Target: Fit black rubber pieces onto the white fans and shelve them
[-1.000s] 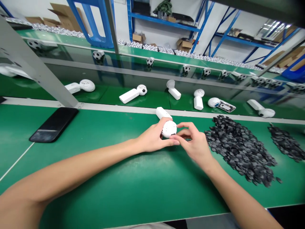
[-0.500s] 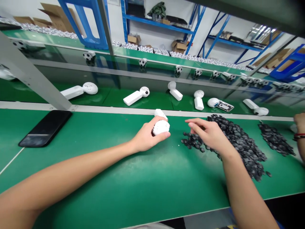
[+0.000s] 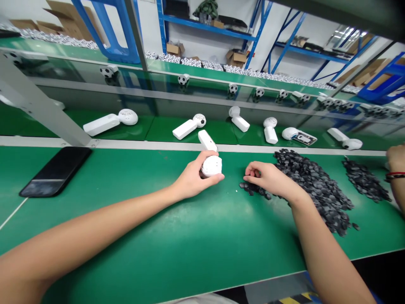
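Observation:
My left hand [image 3: 193, 175] is wrapped round the round head of a white handheld fan [image 3: 210, 158], whose handle points away towards the belt. My right hand [image 3: 267, 179] rests at the near edge of a large pile of small dark grey discs [image 3: 311, 185], its fingers curled and pinched down on the discs there. Both hands lie on the green table [image 3: 177, 236].
A black phone [image 3: 55, 171] lies at the left. Several white fans [image 3: 110, 121] sit on the conveyor belt beyond the table's rail. A second disc pile [image 3: 363, 183] is at the right, where another person's hand [image 3: 395, 162] reaches in. Blue shelving stands behind.
My right hand left the fan's head, moved right to the disc pile and closed its fingers on the discs. My left hand kept holding the fan.

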Demonstrator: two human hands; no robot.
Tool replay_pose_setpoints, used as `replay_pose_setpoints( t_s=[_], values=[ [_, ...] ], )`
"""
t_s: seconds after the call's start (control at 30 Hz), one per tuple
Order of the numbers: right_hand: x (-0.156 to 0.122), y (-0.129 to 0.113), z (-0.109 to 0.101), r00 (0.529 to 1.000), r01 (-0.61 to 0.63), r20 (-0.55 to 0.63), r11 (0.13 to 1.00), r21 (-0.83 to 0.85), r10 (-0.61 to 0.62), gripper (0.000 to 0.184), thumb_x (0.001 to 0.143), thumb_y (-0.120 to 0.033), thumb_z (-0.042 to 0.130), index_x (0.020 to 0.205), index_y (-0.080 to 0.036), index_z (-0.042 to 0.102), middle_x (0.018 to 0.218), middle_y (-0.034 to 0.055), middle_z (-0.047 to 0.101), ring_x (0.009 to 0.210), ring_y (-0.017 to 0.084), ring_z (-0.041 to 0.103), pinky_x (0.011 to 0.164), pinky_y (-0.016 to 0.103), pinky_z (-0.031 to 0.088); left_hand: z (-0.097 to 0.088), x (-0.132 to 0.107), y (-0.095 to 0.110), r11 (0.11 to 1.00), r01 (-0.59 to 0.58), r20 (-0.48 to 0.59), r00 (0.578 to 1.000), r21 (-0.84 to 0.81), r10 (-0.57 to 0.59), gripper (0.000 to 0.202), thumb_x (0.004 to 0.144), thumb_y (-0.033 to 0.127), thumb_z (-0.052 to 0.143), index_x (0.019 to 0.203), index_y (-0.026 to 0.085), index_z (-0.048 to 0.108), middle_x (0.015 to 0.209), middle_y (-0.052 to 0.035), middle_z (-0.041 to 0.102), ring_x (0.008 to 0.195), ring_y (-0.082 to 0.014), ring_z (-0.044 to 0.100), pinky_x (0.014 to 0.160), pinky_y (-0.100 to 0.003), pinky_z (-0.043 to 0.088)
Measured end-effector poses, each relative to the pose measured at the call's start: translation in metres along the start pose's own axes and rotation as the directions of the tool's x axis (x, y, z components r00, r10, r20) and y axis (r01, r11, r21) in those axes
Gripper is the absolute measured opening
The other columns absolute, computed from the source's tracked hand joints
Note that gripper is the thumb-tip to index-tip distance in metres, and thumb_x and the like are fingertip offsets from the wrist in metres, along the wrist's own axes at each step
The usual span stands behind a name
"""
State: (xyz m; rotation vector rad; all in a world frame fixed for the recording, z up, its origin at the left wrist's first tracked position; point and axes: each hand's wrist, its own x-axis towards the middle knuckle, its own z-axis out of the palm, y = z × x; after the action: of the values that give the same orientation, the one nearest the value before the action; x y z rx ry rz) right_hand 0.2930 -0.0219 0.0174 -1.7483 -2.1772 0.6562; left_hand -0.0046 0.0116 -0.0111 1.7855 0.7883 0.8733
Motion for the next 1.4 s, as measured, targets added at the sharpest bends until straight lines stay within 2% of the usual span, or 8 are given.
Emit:
replay_pose_setpoints(
  t_s=[0.1, 0.3, 0.5, 0.63, 0.77, 1.1, 1.23, 1.4],
  values=[
    [-0.005, -0.015, -0.002, 0.997, 0.011, 0.067, 0.980, 0.200, -0.024, 0.013, 0.093, -0.036, 0.067, 0.089, -0.024, 0.071, 0.070, -0.0008, 0.072, 0.063, 0.018, 0.065, 0.060, 0.030, 0.052, 0.000, 0.001, -0.003, 0.993, -0.085, 0.047, 0.996, 0.083, 0.082, 0.054, 0.088, 0.038, 0.077, 0.130, 0.028, 0.044, 0.110, -0.0040, 0.060, 0.088, -0.0194, 0.059, 0.078, -0.032, 0.050],
    [-0.012, -0.053, 0.011, 0.996, -0.078, 0.082, 0.838, 0.540, 0.041, 0.032, 0.086, -0.048, 0.080, 0.108, -0.024, 0.081, 0.096, 0.0060, 0.083, 0.087, 0.025, 0.078, 0.073, 0.032, 0.061, 0.004, 0.000, -0.008, 0.937, -0.245, 0.133, 0.967, 0.249, 0.217, 0.057, 0.091, 0.024, 0.072, 0.139, 0.031, 0.043, 0.125, -0.0073, 0.050, 0.107, -0.0234, 0.056, 0.094, -0.037, 0.051],
    [-0.008, -0.074, 0.038, 0.996, -0.031, -0.037, 0.722, 0.691, 0.078, 0.028, 0.087, -0.048, 0.080, 0.089, -0.020, 0.076, 0.080, 0.0053, 0.080, 0.076, 0.022, 0.078, 0.071, 0.032, 0.063, 0.008, -0.003, -0.009, 0.937, -0.238, 0.139, 0.968, 0.257, 0.208, 0.058, 0.092, 0.028, 0.069, 0.144, 0.033, 0.044, 0.129, -0.0091, 0.045, 0.108, -0.0246, 0.059, 0.097, -0.042, 0.054],
    [-0.006, -0.077, 0.048, 0.987, 0.020, -0.132, 0.756, 0.655, 0.088, 0.028, 0.085, -0.047, 0.082, 0.081, -0.021, 0.071, 0.079, 0.0035, 0.079, 0.074, 0.022, 0.076, 0.071, 0.033, 0.060, 0.007, -0.005, -0.003, 0.939, -0.230, 0.149, 0.969, 0.255, 0.196, 0.069, 0.084, 0.037, 0.078, 0.143, 0.031, 0.042, 0.131, -0.0100, 0.044, 0.109, -0.0268, 0.059, 0.096, -0.045, 0.055],
    [-0.005, -0.077, 0.051, 0.977, 0.057, -0.203, 0.839, 0.542, 0.065, 0.030, 0.086, -0.047, 0.080, 0.075, -0.022, 0.068, 0.072, 0.0005, 0.074, 0.066, 0.018, 0.067, 0.063, 0.030, 0.051, 0.007, -0.005, 0.000, 0.952, -0.157, 0.148, 0.981, 0.262, 0.122, 0.062, 0.090, 0.055, 0.072, 0.140, 0.031, 0.044, 0.129, -0.0098, 0.046, 0.106, -0.0271, 0.058, 0.094, -0.047, 0.054],
    [0.003, -0.071, 0.056, 0.982, 0.089, -0.186, 0.896, 0.434, -0.008, 0.034, 0.091, -0.043, 0.075, 0.070, -0.021, 0.061, 0.066, -0.0028, 0.063, 0.064, 0.014, 0.053, 0.061, 0.027, 0.040, 0.006, -0.005, 0.000, 0.955, -0.131, 0.161, 0.983, 0.267, 0.090, 0.050, 0.096, 0.051, 0.067, 0.136, 0.027, 0.050, 0.124, -0.0091, 0.052, 0.104, -0.0258, 0.059, 0.090, -0.041, 0.051],
    [0.005, -0.064, 0.043, 0.980, 0.198, -0.090, 0.898, 0.393, -0.177, 0.037, 0.105, -0.044, 0.052, 0.080, -0.021, 0.065, 0.076, 0.0001, 0.066, 0.068, 0.016, 0.057, 0.063, 0.028, 0.043, 0.007, -0.002, 0.003, 0.973, -0.154, 0.105, 0.985, 0.173, 0.137, 0.037, 0.095, 0.049, 0.068, 0.122, 0.025, 0.059, 0.112, -0.0055, 0.060, 0.100, -0.0232, 0.060, 0.092, -0.038, 0.048],
    [-0.007, -0.040, 0.005, 0.997, 0.079, 0.004, 0.972, 0.219, -0.082, 0.037, 0.106, -0.049, 0.047, 0.104, -0.025, 0.075, 0.092, 0.0036, 0.076, 0.079, 0.021, 0.067, 0.072, 0.032, 0.050, 0.002, -0.001, 0.003, 0.988, -0.109, 0.028, 0.994, 0.113, 0.107, 0.026, 0.097, 0.041, 0.066, 0.116, 0.024, 0.064, 0.111, -0.0039, 0.065, 0.091, -0.0196, 0.060, 0.085, -0.034, 0.046]
  ],
)
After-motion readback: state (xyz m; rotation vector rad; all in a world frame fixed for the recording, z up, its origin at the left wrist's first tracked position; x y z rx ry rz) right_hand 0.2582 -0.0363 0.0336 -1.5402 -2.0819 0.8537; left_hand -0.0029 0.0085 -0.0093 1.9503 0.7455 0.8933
